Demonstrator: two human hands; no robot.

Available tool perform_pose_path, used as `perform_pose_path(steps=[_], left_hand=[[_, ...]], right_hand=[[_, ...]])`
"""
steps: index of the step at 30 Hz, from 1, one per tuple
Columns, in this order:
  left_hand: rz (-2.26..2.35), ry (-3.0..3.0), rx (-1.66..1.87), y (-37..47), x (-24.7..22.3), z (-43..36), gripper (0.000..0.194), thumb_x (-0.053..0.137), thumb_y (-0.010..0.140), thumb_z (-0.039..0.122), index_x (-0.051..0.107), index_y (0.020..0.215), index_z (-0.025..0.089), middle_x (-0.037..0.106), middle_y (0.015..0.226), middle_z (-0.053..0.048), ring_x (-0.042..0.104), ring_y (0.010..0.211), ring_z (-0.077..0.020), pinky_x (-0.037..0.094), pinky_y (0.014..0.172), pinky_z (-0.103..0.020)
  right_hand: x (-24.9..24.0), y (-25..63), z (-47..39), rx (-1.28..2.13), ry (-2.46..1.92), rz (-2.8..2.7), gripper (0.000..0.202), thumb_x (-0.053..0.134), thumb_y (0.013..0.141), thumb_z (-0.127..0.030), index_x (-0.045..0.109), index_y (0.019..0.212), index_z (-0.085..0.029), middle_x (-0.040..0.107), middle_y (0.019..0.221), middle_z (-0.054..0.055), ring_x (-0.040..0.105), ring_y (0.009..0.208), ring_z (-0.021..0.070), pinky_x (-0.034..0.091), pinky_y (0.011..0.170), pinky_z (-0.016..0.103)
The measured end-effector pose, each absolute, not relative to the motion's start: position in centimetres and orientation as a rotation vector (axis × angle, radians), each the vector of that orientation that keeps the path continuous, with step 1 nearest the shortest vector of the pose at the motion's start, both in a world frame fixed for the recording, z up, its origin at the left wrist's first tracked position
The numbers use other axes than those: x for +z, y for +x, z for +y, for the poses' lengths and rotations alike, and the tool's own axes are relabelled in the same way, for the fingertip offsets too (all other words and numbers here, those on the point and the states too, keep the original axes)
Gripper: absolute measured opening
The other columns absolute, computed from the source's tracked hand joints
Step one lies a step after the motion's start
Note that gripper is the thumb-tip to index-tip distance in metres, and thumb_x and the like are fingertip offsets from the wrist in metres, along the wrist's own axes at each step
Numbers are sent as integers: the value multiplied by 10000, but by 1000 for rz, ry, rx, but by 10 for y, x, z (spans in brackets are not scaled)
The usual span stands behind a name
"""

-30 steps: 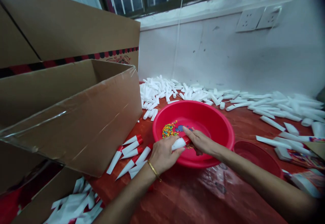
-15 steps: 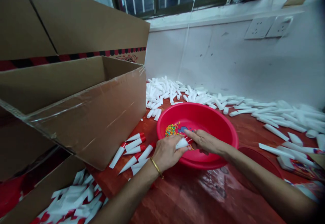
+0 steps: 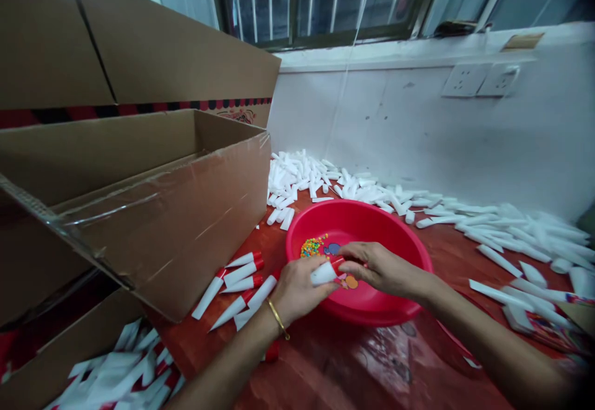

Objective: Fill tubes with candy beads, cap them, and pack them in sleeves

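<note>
A: Seeing what nearest, at the bottom of the frame?

B: Seeing a heap of red-and-white tubes [image 3: 116, 373] at the lower left, then a gold bangle [image 3: 277, 319] near the lower centre.

A: And doing what with the hands?

B: With the left hand [image 3: 297, 286], grasping the white body of a red-ended tube [image 3: 322, 274], just below the frame's centre. With the right hand [image 3: 381, 266], pinching around the red end, over the near-left part of a red plastic basin [image 3: 409, 236].

A: Handling how, at a guess?

B: Probably weighing very little, likely flexing under a hard squeeze, perhaps sliding a bit on smooth sides. Best gripping lightly around the wide white body, steadying at the red end, never crushing the thin wall.

A: Noticing anything farther off?

B: Noticing loose red-ended tubes [image 3: 242, 273] left of the basin, multicoloured pellets [image 3: 311, 247] inside, at the left. Beyond, finding plain white tubes [image 3: 302, 171] strewn along the wall, wall sockets [image 3: 466, 80] at the upper right, and a barred window [image 3: 316, 0] at the top.
</note>
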State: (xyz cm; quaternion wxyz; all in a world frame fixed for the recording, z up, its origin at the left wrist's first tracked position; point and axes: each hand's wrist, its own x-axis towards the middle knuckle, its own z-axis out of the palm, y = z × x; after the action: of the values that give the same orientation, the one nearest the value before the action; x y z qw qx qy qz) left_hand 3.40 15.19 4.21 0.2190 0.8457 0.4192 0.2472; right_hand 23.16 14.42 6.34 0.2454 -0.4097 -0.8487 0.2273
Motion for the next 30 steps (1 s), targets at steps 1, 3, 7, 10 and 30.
perform_pose_path(steps=[1,3,7,10,30], left_hand=[[1174,2422,705,35,40,151,292,601,732,326,624,990,191,665,879,-27,602,784,-176,443,688,-257],[1184,2561,728,36,35,150,281,567,758,293,609,1010,178,657,927,-54,600,835,-191,438,729,-277],[1257,2501,765,38,36,151,235,577,750,325,619,939,193,659,860,-27,599,771,-165,427,663,-245],[1295,2360,734,36,46,154,180,591,738,349,628,830,199,636,708,22,570,635,-121,385,549,-207],[1150,3223,1021,7,27,121,290,408,875,267,539,1103,144,618,689,-18,580,574,-156,393,505,-270]], right_hand=[[60,227,145,694,-1226,-2259,447,331,897,-495,550,713,-152,564,600,25,510,528,124,384,525,235],[51,218,147,841,-1468,-2088,579,224,892,-563,487,565,-164,468,443,-3,444,391,106,357,457,233],[47,209,145,851,-1615,-1917,679,81,881,-596,448,496,-173,417,407,1,444,397,116,357,474,241],[56,214,142,697,-1310,-2084,487,226,910,-509,527,751,-162,553,648,28,510,586,133,377,569,239],[39,169,104,1803,-1363,-1129,592,281,850,-603,341,425,-195,212,261,-89,184,219,53,351,282,187]])
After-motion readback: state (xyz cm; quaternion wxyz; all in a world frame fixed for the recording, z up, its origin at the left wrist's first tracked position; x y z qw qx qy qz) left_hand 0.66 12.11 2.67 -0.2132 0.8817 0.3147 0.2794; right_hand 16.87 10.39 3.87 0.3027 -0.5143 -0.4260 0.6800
